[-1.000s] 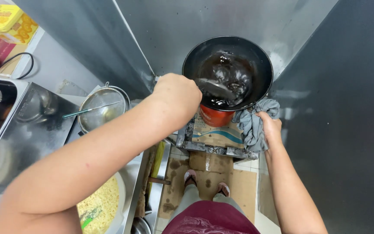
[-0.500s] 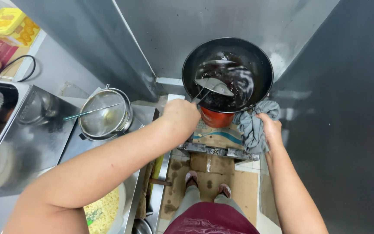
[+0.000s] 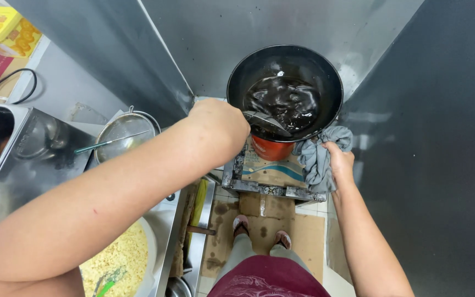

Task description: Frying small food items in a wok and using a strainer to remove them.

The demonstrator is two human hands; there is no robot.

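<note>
I have my left hand [image 3: 220, 125] closed round the handle of a metal ladle [image 3: 268, 122], its bowl dipped into the dark liquid in the black wok [image 3: 285, 91]; my right hand [image 3: 339, 164] pinches a grey cloth [image 3: 319, 155] against the wok's near rim; the wok sits on a red burner [image 3: 270, 149] over cardboard; I judge the stirring under way, the liquid rippled; a strainer [image 3: 125, 132] rests on the worktop [image 3: 56, 159] to the left.
</note>
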